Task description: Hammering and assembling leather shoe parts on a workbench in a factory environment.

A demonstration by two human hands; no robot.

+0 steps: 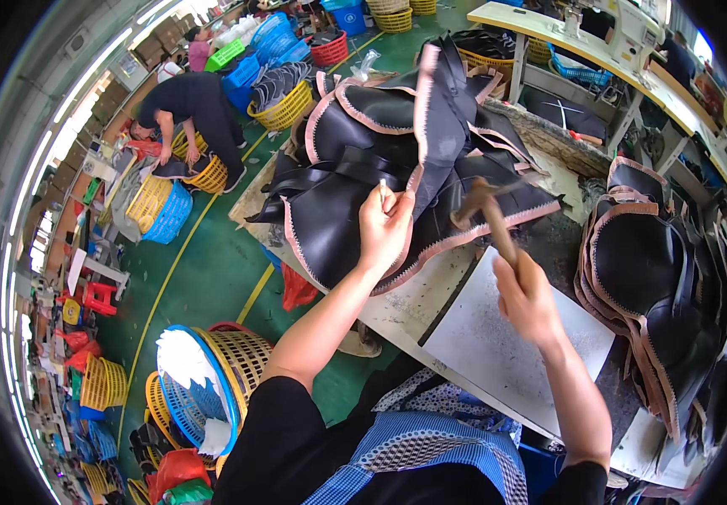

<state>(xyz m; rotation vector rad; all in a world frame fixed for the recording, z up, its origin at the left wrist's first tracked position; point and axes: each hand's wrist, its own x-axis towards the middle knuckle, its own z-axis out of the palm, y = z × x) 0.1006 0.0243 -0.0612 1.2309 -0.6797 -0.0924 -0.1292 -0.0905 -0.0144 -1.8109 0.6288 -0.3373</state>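
Note:
My right hand (528,296) is closed around the wooden handle of a hammer (488,210), its head raised over the near right of a heap. My left hand (386,225) pinches the edge of a black leather piece (448,118) with a pinkish, zigzag-cut border, which stands up tall above the others. A small pale tip (382,184) shows at my left fingers; what it is I cannot make out. Under and around it lie several similar black leather pieces (338,219) in a loose pile on the worktable (397,316).
A pale flat board (515,337) lies on the table before me. More black pieces are stacked (633,261) at the right. Baskets (246,362) stand on the green floor at the left. A co-worker (191,109) bends over a basket; a sewing machine (637,34) stands far right.

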